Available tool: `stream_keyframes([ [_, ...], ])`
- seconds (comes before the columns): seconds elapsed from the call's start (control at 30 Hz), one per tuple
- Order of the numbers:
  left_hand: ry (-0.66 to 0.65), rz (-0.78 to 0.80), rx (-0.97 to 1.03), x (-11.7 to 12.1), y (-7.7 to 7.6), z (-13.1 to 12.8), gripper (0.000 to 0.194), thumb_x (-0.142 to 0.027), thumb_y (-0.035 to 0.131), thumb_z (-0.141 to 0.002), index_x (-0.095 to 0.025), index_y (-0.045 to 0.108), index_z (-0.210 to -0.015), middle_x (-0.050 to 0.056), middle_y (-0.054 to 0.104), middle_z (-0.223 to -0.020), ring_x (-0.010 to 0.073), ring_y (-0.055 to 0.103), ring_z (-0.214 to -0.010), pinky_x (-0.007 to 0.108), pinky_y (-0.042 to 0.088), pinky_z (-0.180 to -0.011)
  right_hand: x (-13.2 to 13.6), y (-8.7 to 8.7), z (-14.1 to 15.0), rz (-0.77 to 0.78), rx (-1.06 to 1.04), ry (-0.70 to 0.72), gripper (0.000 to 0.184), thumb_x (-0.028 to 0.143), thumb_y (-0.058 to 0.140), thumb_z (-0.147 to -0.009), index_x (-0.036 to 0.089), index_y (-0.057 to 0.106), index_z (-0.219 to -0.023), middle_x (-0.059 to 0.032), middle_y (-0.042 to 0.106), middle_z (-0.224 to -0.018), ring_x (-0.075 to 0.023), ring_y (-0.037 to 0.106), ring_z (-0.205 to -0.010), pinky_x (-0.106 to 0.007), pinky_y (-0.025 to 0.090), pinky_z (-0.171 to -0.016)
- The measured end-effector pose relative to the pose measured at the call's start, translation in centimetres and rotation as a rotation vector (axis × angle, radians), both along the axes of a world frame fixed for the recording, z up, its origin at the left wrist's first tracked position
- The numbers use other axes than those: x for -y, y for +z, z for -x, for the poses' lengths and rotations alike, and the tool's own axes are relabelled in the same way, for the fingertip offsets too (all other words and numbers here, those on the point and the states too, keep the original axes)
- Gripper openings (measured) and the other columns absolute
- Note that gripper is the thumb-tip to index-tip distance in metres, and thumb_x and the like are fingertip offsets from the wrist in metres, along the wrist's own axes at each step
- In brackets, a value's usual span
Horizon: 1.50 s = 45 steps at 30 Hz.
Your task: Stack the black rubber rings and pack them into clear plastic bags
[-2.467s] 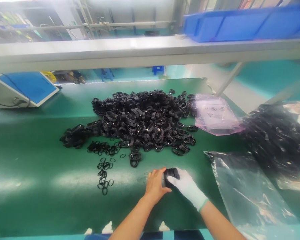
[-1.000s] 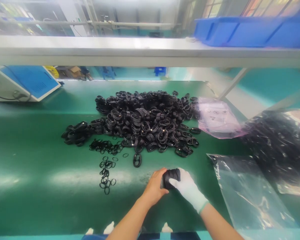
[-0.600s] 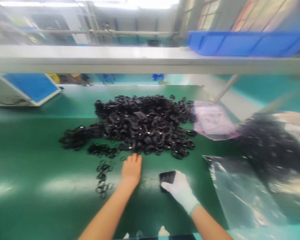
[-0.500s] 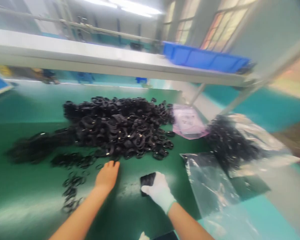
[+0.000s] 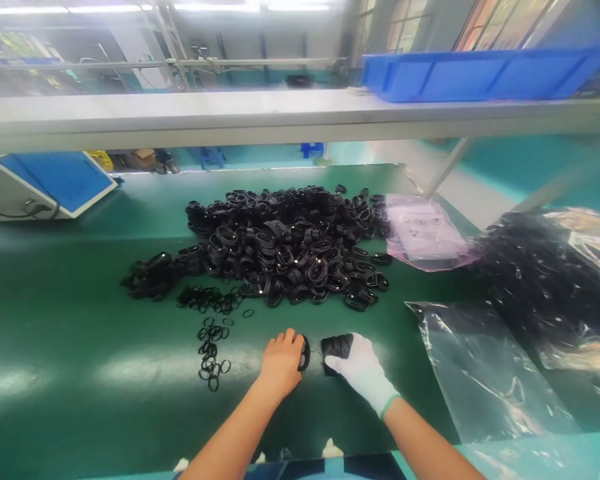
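My bare left hand [image 5: 281,360] is closed on a coiled black cable [image 5: 305,353], which shows past its fingertips. Just to the right, my right hand [image 5: 363,370], in a white glove, grips a stack of coiled black cables [image 5: 337,352] lined up side by side. A small gap separates the single coil from the stack. Behind both hands rises a large heap of coiled black cables [image 5: 285,247] on the green table [image 5: 130,400]. Left of my left hand lie loose small black rings [image 5: 211,357], with more of them in a little pile [image 5: 205,298].
A clear plastic bag [image 5: 480,360] lies flat at the right. Beyond it is a bag full of black items [image 5: 545,280]. A pinkish plastic bag [image 5: 425,230] sits beside the heap. Overhead runs a white shelf [image 5: 205,120] with a blue bin [image 5: 480,75]. A blue-and-white box [image 5: 60,180] stands at the back left.
My left hand has come from the heap's front edge toward my right hand, bringing a coiled cable. My right hand still holds the stack. The camera view has turned and levelled.
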<state>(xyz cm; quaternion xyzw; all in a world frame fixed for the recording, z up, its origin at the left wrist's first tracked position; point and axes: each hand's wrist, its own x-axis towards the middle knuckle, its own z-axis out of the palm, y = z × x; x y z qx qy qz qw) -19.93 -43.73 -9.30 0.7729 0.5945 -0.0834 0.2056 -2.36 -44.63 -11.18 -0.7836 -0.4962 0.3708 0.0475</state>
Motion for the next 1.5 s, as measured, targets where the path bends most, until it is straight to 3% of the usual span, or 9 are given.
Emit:
stream_keyframes([
  [0.1, 0.033, -0.004, 0.049, -0.5, 0.2, -1.0, 0.075, 0.002, 0.063, -0.048, -0.021, 0.043, -0.117, 0.011, 0.040, -0.122, 0.0314, 0.040, -0.110, 0.043, 0.031, -0.091, 0.1, 0.0, 0.0, -0.019, 0.010, 0.011, 0.067, 0.047, 0.061, -0.056, 0.014, 0.043, -0.111, -0.0137, 0.045, -0.108, -0.0266, 0.051, -0.100, -0.035, 0.040, -0.084],
  [0.2, 0.070, 0.052, 0.103, -0.5, -0.1, -1.3, 0.072, 0.007, 0.058, -0.047, -0.018, 0.047, -0.113, 0.012, 0.046, -0.115, 0.0298, 0.044, -0.107, 0.039, 0.034, -0.089, 0.2, -0.1, -0.1, -0.024, 0.014, 0.023, 0.065, 0.047, 0.060, -0.056, 0.015, 0.044, -0.110, -0.0139, 0.046, -0.108, -0.0268, 0.052, -0.099, -0.036, 0.041, -0.082],
  [0.37, 0.138, 0.108, 0.461, 1.1, -1.8, -0.5, 0.076, -0.010, 0.064, -0.055, -0.027, 0.036, -0.124, 0.003, 0.045, -0.121, 0.0195, 0.046, -0.107, 0.028, 0.037, -0.090, 0.3, -0.1, -0.1, -0.035, 0.012, 0.021, 0.062, 0.045, 0.060, -0.057, 0.015, 0.044, -0.109, -0.0136, 0.046, -0.106, -0.0273, 0.052, -0.098, -0.037, 0.041, -0.081],
  [0.47, 0.225, 0.152, 0.607, 2.0, -3.0, -0.6, 0.079, -0.014, 0.068, -0.054, -0.028, 0.036, -0.125, 0.002, 0.046, -0.121, 0.0218, 0.042, -0.112, 0.033, 0.032, -0.096, 0.3, 0.0, -0.1, -0.036, 0.001, 0.014, 0.063, 0.045, 0.060, -0.057, 0.015, 0.044, -0.110, -0.0130, 0.046, -0.106, -0.0271, 0.052, -0.097, -0.036, 0.041, -0.081],
  [0.7, 0.278, 0.157, 0.643, 2.1, -4.1, -1.0, 0.083, -0.017, 0.072, -0.051, -0.031, 0.037, -0.125, 0.002, 0.049, -0.111, 0.0202, 0.046, -0.104, 0.033, 0.036, -0.091, 0.3, -0.1, -0.1, -0.029, 0.019, 0.024, 0.064, 0.045, 0.059, -0.058, 0.015, 0.043, -0.112, -0.0136, 0.046, -0.108, -0.0273, 0.051, -0.100, -0.036, 0.041, -0.082],
  [0.9, 0.257, 0.154, 0.642, 2.0, -4.4, -1.0, 0.083, -0.018, 0.073, -0.051, -0.031, 0.038, -0.125, 0.003, 0.048, -0.115, 0.0232, 0.041, -0.110, 0.037, 0.032, -0.096, 0.7, -0.6, 0.8, -0.042, 0.079, -0.006, 0.091, 0.053, 0.059, -0.055, 0.011, 0.025, -0.129, -0.0172, 0.040, -0.120, -0.0326, 0.041, -0.113, -0.040, 0.038, -0.087],
  [1.1, 0.263, 0.099, 0.658, 2.4, -5.8, -0.8, 0.089, -0.020, 0.077, -0.046, -0.029, 0.038, -0.126, 0.003, 0.046, -0.123, 0.0242, 0.036, -0.117, 0.038, 0.027, -0.101, 0.9, -1.0, 1.4, -0.052, 0.085, -0.017, 0.094, 0.050, 0.057, -0.056, 0.006, 0.021, -0.132, -0.0191, 0.039, -0.122, -0.0327, 0.039, -0.115, -0.040, 0.036, -0.090],
  [1.3, 0.344, 0.120, 0.614, 2.6, -6.1, -1.1, 0.097, -0.026, 0.082, -0.034, -0.025, 0.043, -0.124, 0.007, 0.047, -0.120, 0.0266, 0.039, -0.115, 0.038, 0.030, -0.100, 0.8, -1.9, 1.0, -0.091, 0.078, 0.083, 0.094, 0.046, 0.054, -0.059, 0.000, 0.016, -0.132, -0.0227, 0.042, -0.121, -0.0335, 0.042, -0.112, -0.041, 0.037, -0.088],
  [1.5, 0.381, -0.021, 0.563, 4.0, -5.8, -2.5, 0.093, -0.026, 0.081, -0.039, -0.025, 0.043, -0.124, 0.006, 0.047, -0.125, 0.0267, 0.037, -0.117, 0.042, 0.027, -0.100, 0.9, 0.1, -0.1, -0.145, 0.182, 0.236, 0.085, 0.050, 0.055, -0.057, 0.009, 0.030, -0.128, -0.0186, 0.051, -0.114, -0.0351, 0.047, -0.104, -0.043, 0.038, -0.080],
])
